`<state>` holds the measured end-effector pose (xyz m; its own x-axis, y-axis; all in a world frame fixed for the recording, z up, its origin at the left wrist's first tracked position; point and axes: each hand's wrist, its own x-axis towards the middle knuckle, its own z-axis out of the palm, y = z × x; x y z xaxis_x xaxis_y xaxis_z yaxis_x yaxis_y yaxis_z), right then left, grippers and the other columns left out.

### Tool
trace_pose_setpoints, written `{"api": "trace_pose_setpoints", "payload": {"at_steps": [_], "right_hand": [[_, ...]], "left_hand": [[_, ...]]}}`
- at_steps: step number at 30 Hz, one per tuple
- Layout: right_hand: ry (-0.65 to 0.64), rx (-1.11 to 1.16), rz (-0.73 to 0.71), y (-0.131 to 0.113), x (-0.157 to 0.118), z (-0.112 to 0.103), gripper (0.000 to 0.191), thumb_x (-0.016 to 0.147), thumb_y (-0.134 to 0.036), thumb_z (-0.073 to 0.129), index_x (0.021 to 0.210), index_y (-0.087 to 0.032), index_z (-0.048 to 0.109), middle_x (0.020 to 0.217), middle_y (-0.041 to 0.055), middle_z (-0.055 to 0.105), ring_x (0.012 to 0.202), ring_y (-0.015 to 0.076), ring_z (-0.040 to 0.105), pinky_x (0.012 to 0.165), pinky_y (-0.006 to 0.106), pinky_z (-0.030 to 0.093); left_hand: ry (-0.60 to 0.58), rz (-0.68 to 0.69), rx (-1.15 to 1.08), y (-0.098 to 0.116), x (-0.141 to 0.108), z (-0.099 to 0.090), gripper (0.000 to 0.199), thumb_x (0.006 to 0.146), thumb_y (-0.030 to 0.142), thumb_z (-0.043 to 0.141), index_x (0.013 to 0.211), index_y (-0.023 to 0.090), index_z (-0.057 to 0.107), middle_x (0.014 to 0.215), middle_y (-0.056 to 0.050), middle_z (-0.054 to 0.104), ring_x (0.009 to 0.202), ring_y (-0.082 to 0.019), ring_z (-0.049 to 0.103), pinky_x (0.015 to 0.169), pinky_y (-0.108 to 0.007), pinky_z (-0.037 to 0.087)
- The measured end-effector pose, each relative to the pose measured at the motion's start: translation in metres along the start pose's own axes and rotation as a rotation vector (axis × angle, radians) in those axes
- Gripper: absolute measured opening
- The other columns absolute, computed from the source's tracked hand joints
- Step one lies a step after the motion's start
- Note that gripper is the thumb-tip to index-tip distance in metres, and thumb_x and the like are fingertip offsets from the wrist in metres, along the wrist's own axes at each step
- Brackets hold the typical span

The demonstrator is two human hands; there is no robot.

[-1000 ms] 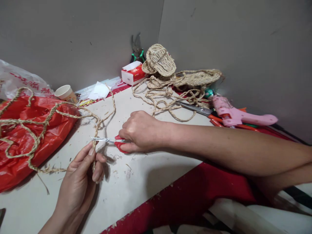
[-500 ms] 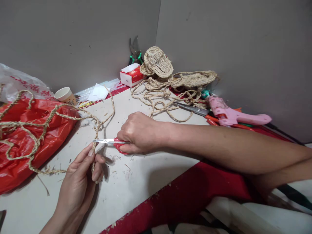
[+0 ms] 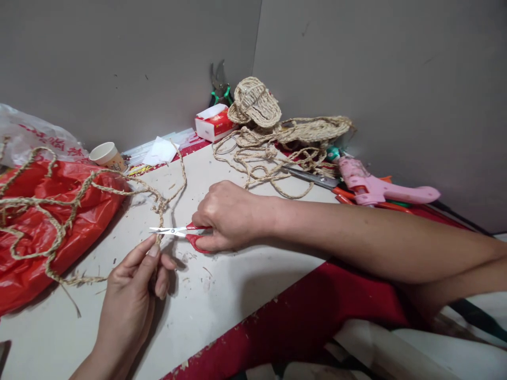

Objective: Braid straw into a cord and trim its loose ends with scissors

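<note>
Between thumb and fingers, my left hand (image 3: 137, 277) pinches a braided straw rope (image 3: 161, 214) upright over the white board. Small scissors (image 3: 174, 231) with red handles are in my right hand (image 3: 224, 216), its fingers closed round the loops. The scissors' blades point left, slightly apart, and cross the rope just above my left fingertips. From there the rope runs up to a knotted spot, then loops off to the left over a red plastic bag (image 3: 99, 203) and to the right.
A paper cup (image 3: 105, 155), a tissue pack (image 3: 214, 124) and pruning shears (image 3: 220, 87) stand along the wall. Further right are coiled straw rope (image 3: 257, 103), large scissors (image 3: 312, 177) and a pink glue gun (image 3: 372, 184). Straw scraps lie on the white board (image 3: 206, 316).
My left hand and the rope have shifted slightly right. The scissors' blades now reach across the rope and are a little wider apart.
</note>
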<state>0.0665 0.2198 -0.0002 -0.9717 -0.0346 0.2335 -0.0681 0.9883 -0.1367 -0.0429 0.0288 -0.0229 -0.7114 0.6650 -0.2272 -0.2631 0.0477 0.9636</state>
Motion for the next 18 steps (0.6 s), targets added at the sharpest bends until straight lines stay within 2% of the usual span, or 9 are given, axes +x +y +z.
{"api": "trace_pose_setpoints", "payload": {"at_steps": [5, 11, 18], "right_hand": [[-0.011, 0.081, -0.013, 0.0018, 0.0001, -0.0015, 0.027, 0.079, -0.036, 0.053, 0.065, -0.017, 0.067, 0.060, 0.0031, 0.066, 0.049, 0.0104, 0.039, 0.054, 0.029, 0.017], [-0.030, 0.128, 0.034, 0.0034, 0.0008, -0.0022, 0.029, 0.077, -0.038, 0.053, 0.063, -0.017, 0.066, 0.056, 0.0008, 0.061, 0.047, 0.0091, 0.031, 0.053, 0.028, 0.019], [0.016, 0.252, 0.061, -0.0001, 0.0009, -0.0065, 0.030, 0.071, -0.037, 0.056, 0.049, -0.017, 0.049, 0.044, -0.0062, 0.039, 0.048, 0.0086, 0.017, 0.051, 0.028, 0.017]], "left_hand": [[-0.009, -0.007, 0.004, 0.0014, -0.0001, 0.0011, 0.022, 0.079, 0.023, 0.072, 0.100, 0.019, 0.071, 0.065, -0.001, 0.065, 0.044, -0.005, 0.042, 0.046, -0.017, 0.037], [-0.014, -0.004, -0.006, -0.0001, 0.0004, -0.0020, 0.023, 0.080, 0.024, 0.071, 0.102, 0.020, 0.071, 0.065, -0.001, 0.066, 0.043, -0.006, 0.043, 0.046, -0.019, 0.037], [-0.018, 0.010, -0.006, -0.0009, 0.0002, -0.0009, 0.022, 0.078, 0.024, 0.073, 0.100, 0.021, 0.072, 0.064, -0.001, 0.066, 0.044, -0.006, 0.043, 0.046, -0.019, 0.037]]}}
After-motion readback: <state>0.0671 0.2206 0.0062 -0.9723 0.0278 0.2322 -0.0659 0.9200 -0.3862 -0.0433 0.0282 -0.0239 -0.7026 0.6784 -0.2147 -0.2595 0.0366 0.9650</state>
